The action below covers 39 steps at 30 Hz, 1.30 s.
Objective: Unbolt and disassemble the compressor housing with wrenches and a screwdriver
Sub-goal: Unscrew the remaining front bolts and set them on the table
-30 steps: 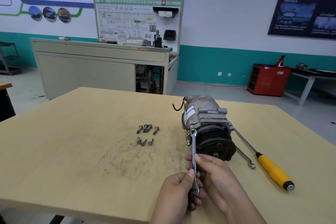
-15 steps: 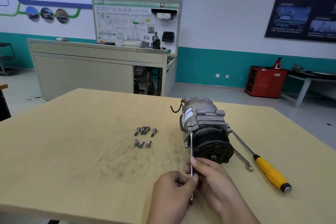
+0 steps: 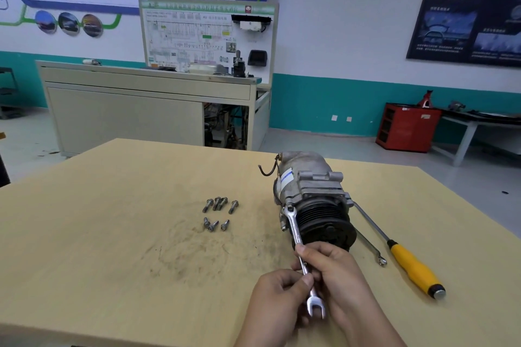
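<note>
The grey compressor (image 3: 308, 183) lies on the wooden table (image 3: 112, 234), its black pulley (image 3: 324, 224) facing me. A steel open-end wrench (image 3: 296, 234) has its far jaw at a bolt on the housing's left front flange. Both hands hold its shaft: my left hand (image 3: 277, 300) pinches it with the thumb from the left, and my right hand (image 3: 338, 276) grips it from the right. The near jaw of the wrench sticks out below my fingers. Several removed bolts (image 3: 218, 213) lie to the left of the compressor.
A yellow-handled screwdriver (image 3: 414, 269) and a second thin wrench (image 3: 369, 248) lie on the table right of the compressor. Beyond the table stand a beige training bench (image 3: 146, 110) and a red cabinet (image 3: 407, 127) by the wall.
The wrench has turned about its axis, so its flat face and near jaw now show. Its handle end has swung slightly right. Both hands stay on the shaft.
</note>
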Available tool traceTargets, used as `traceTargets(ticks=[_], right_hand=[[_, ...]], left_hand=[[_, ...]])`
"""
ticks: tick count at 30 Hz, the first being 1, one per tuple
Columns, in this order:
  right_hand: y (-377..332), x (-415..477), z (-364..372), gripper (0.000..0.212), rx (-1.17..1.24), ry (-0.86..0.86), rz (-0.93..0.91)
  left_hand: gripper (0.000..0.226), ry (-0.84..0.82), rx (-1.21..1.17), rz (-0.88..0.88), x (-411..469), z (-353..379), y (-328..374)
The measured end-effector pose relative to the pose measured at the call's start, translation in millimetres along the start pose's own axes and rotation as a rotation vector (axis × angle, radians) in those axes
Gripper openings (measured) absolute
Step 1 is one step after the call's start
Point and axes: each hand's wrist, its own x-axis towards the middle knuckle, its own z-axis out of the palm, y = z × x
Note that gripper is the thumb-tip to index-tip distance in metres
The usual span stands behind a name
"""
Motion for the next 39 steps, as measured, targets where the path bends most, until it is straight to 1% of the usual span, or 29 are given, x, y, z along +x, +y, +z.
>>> traceTargets(ticks=[2, 5, 8, 11, 12, 14, 16, 17, 19, 22, 26, 29, 33, 35, 39], right_hand=[[-2, 0, -2, 0.017, 0.009, -0.012, 0.021], [-7, 0, -6, 0.023, 0.015, -0.062, 0.081], [-11, 0, -9, 0.031, 0.053, -0.137, 0.132], [-14, 0, -9, 0.024, 0.106, -0.161, 0.167], [-15, 0, -8, 0.022, 0.126, -0.159, 0.176], [-15, 0, -5, 0.019, 0.158, -0.149, 0.187], [-14, -1, -2, 0.018, 0.152, -0.138, 0.183], [-13, -1, -1, 0.017, 0.144, -0.134, 0.18], [-12, -2, 1, 0.02, 0.133, -0.125, 0.172], [-12, -3, 4, 0.03, 0.106, -0.098, 0.145], [-8, -5, 13, 0.035, 0.065, -0.049, 0.051], [-5, -6, 19, 0.032, 0.04, -0.005, -0.001], [-4, -6, 22, 0.022, 0.007, 0.013, -0.029], [-6, -7, 23, 0.019, 0.004, -0.017, -0.014], [-9, -6, 20, 0.02, 0.082, -0.091, 0.052]], left_hand=[[0.023, -0.006, -0.009, 0.009, -1, 2, 0], [0.027, -0.02, -0.057, 0.014, -2, 5, 1], [0.039, -0.071, -0.21, -0.032, -4, 9, 5], [0.047, -0.159, -0.409, -0.089, -5, 10, 8], [0.045, -0.181, -0.448, -0.101, -5, 9, 9], [0.035, -0.203, -0.489, -0.13, -6, 6, 11], [0.024, -0.197, -0.501, -0.155, -7, 3, 13], [0.023, -0.195, -0.494, -0.169, -8, 1, 14], [0.024, -0.196, -0.463, -0.187, -9, -1, 14], [0.027, -0.174, -0.404, -0.176, -12, -5, 15], [0.026, -0.113, -0.39, -0.149, -13, -8, 16], [0.028, -0.086, -0.401, -0.134, -13, -11, 16], [0.04, -0.088, -0.4, -0.126, -11, -18, 14], [0.041, -0.098, -0.438, -0.141, -9, -21, 13], [0.045, -0.094, -0.474, -0.153, -7, -20, 10]])
